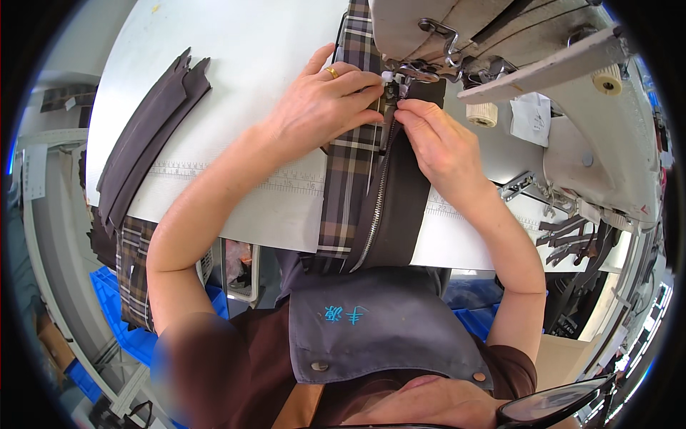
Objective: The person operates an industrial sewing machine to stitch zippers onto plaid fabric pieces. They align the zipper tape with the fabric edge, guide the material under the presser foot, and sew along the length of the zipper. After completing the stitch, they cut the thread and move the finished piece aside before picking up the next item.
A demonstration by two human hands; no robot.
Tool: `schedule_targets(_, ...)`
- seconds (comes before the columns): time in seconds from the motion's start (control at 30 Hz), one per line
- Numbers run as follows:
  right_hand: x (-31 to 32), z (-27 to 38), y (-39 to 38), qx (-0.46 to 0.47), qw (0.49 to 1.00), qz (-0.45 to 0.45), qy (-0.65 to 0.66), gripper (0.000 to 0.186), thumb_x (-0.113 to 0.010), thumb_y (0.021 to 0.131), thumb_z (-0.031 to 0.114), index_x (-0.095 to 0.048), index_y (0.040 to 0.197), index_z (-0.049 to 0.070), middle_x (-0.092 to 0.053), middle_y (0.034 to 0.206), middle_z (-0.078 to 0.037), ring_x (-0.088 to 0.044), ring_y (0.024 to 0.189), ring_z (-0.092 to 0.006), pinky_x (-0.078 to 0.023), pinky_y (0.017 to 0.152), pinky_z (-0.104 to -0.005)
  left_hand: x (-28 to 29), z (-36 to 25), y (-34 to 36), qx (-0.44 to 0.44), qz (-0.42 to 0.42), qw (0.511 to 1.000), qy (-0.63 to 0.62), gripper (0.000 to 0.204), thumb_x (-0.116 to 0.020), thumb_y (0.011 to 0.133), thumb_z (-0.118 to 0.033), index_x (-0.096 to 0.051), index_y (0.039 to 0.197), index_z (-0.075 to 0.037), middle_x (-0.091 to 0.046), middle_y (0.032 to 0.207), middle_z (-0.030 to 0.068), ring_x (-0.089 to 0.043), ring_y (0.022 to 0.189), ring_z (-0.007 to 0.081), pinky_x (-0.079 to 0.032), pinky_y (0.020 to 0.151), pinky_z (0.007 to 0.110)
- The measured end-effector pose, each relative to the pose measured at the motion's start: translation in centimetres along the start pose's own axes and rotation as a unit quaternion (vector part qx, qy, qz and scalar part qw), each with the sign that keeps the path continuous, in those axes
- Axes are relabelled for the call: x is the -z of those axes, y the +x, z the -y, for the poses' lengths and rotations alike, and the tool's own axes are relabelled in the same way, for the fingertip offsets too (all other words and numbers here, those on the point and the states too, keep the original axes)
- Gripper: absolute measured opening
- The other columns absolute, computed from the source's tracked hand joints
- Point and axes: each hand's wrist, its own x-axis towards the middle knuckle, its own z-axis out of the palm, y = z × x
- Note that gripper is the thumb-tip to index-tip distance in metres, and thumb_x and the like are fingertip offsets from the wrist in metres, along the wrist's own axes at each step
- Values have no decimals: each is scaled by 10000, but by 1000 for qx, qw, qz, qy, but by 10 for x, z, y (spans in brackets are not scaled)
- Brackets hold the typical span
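Observation:
Under the head of a sewing machine [486, 32] lie a plaid fabric piece [341, 189] and a dark brown fabric piece [407, 207]. A metal zipper [376, 214] runs between them from the presser foot [390, 91] to the table's front edge. My left hand [325, 104] rests on the plaid fabric just left of the foot, fingers stretched and slightly apart. On the other side, my right hand [439, 143] pinches the zipper's edge close behind the needle area, thumb and forefinger together. The needle point is hidden between the hands.
Dark cut strips [150, 143] lie at the table's left, above hanging plaid pieces [134, 264]. A printed ruler [286, 184] crosses the white table. Thread cones [607, 80], a paper slip [530, 120] and loose zippers [572, 239] are at the right. Blue bins [125, 325] stand below.

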Motion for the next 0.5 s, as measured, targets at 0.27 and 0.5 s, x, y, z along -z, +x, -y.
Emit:
schedule_targets(0.27, 6, 2, 0, -16, 1000, 20, 7, 227, -630, 732, 26, -622, 955, -17, -602, 1042, -67, -614, 719, -203, -526, 615, -313, -1, -3, 0, 8, -3, 1000, -4, 265, -681, 781, -255, -670, 987, -87, -611, 1094, -28, -576, 952, 149, -344, 1003, 480)
schedule_targets(0.5, 7, 2, 2, -22, 999, 28, 12, 223, -628, 725, 22, -622, 945, -10, -608, 1019, -66, -618, 726, -206, -525, 624, -309, 5, -6, 2, 2, 16, 1000, -6, 347, -699, 763, -220, -636, 1075, -81, -642, 1000, 8, -578, 939, 183, -397, 923, 385)
